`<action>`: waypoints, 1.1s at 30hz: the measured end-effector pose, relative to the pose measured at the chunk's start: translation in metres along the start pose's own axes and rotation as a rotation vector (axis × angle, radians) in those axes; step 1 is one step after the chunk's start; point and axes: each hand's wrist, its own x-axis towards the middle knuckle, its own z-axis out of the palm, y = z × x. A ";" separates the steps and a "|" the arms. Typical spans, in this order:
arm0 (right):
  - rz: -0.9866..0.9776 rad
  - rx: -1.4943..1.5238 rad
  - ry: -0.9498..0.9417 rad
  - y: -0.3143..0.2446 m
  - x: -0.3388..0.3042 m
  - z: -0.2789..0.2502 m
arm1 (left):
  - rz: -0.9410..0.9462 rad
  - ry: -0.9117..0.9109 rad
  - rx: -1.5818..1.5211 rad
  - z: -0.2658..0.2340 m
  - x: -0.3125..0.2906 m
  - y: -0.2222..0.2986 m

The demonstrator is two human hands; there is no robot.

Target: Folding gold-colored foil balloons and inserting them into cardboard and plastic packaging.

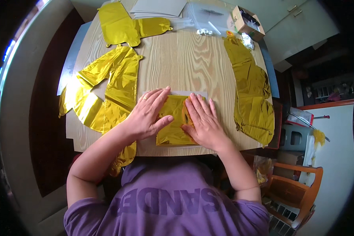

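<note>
A folded square of shiny gold foil (170, 131), like a flat foil balloon, lies near the table's front edge. Under it a pale card or sheet (181, 93) shows at the far side. My left hand (143, 116) rests along the foil's left side, fingers stretched forward and thumb over the foil. On the right side my right hand (204, 122) lies flat, its fingers extended over the foil's edge. Neither hand grips anything. Left of them spreads a deflated gold foil balloon (120, 94), partly hidden by my left forearm and hanging over the front edge.
Another flat gold balloon (120, 27) lies at the far left, and one (253, 90) along the right edge. At the back are white sheets (157, 7), clear plastic bags (204, 13), crumpled white bits (204, 32) and an open cardboard box (240, 23). A wooden chair (316, 181) stands right.
</note>
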 end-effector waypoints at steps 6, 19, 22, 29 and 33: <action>0.035 0.249 0.135 0.005 0.007 -0.016 | 0.048 0.059 0.050 0.001 -0.001 0.009; 0.238 0.553 -0.234 0.072 0.057 -0.054 | 0.112 0.094 0.101 0.010 0.019 0.006; 0.176 0.539 -0.280 0.072 0.061 -0.053 | 0.118 0.129 0.099 0.013 0.015 0.004; 0.289 0.894 -0.490 0.066 0.058 -0.069 | 0.097 0.119 0.086 0.009 0.014 0.006; 0.353 1.034 -0.547 0.070 0.054 -0.066 | 0.064 0.103 0.085 0.008 0.018 0.006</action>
